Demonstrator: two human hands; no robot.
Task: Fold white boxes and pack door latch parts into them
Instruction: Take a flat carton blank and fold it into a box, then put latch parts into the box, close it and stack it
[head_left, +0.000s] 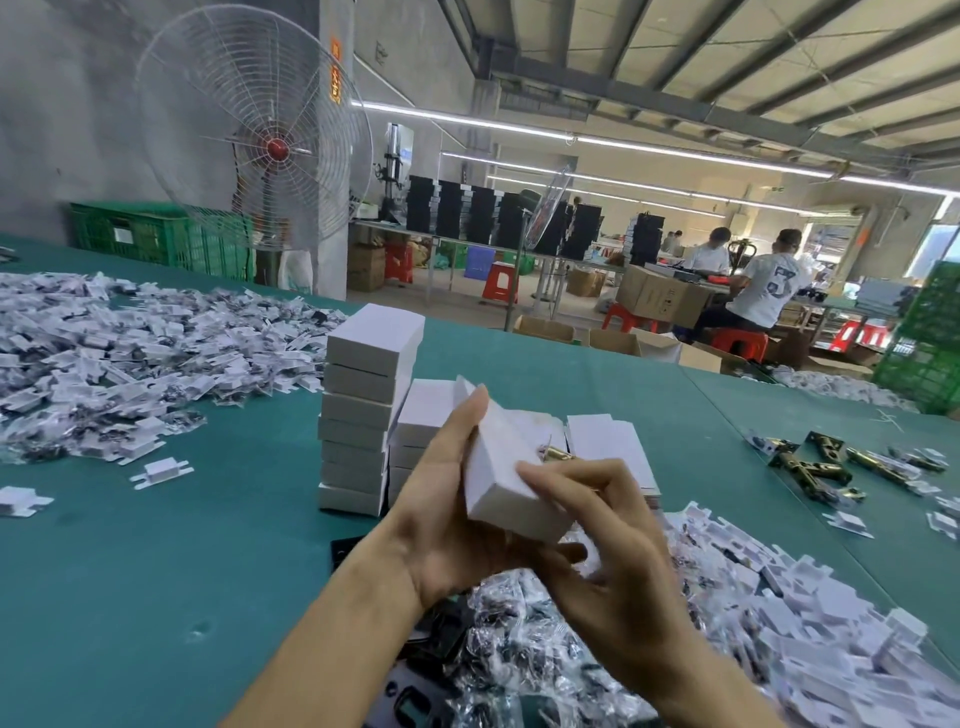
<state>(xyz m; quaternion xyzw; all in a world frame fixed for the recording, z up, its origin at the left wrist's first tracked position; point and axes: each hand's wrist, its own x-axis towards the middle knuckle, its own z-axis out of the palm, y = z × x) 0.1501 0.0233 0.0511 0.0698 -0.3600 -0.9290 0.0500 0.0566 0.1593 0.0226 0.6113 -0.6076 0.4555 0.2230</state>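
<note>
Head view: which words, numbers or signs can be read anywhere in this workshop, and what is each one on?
"3": on the back of a seated person's white T-shirt; the smaller marks above it are blurred.
Orange sign on the pillar: characters too blurred to read.
Print on the cardboard box: too small to read.
Held white box: no print visible.

Big white cage fan (254, 140) up at eleven o'clock, green crate (156, 236) just beside it at ten. Black box stacks (467, 213) in a row at twelve, a red stool (500, 283) below. Seated workers (769, 291) at two.
</note>
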